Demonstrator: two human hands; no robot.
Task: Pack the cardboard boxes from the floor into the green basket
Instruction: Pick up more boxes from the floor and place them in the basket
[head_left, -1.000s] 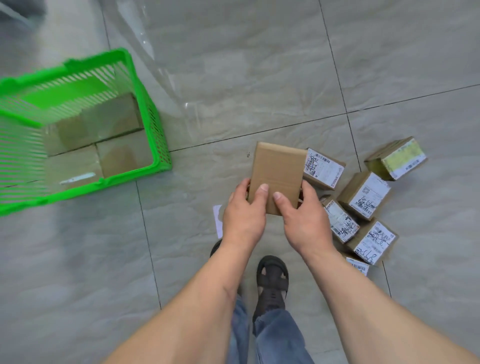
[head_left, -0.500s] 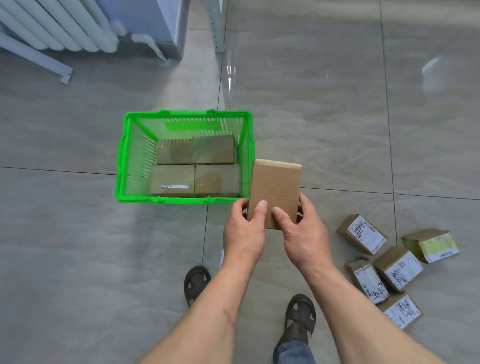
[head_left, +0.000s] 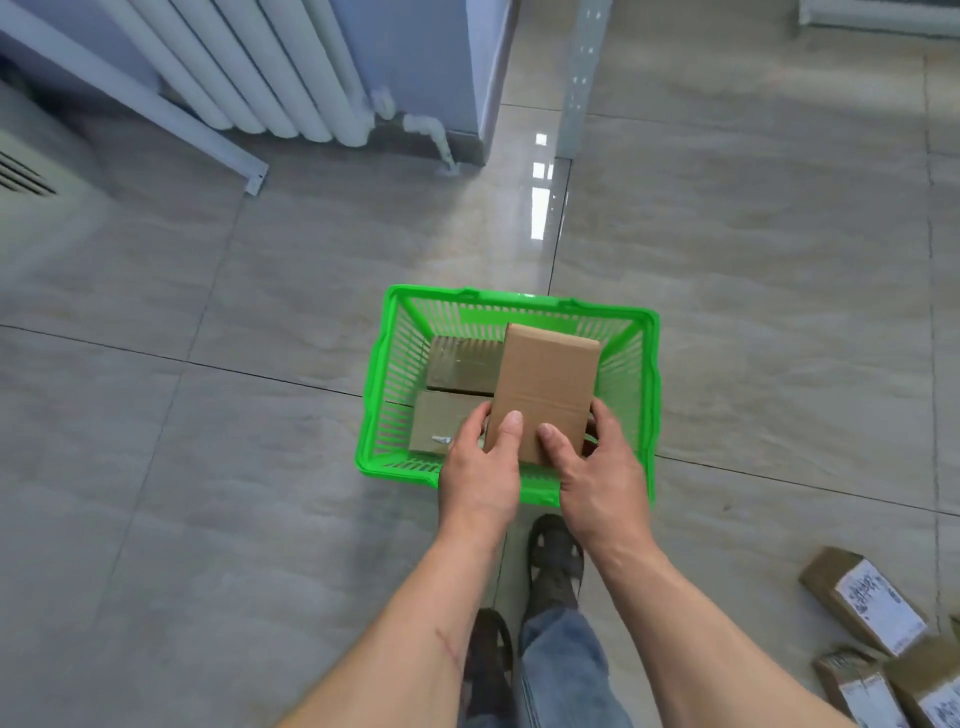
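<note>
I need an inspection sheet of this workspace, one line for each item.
Surface: grey tiled floor, glossy.
Job's things: green basket with two boxes visible inside; held box above it; labelled boxes on the floor, lower right.
Clutter: nothing seen.
Grippers: left hand and right hand both grip the held box at its near end.
Cables: nothing seen.
Surroundings: white radiator, metal post.
</note>
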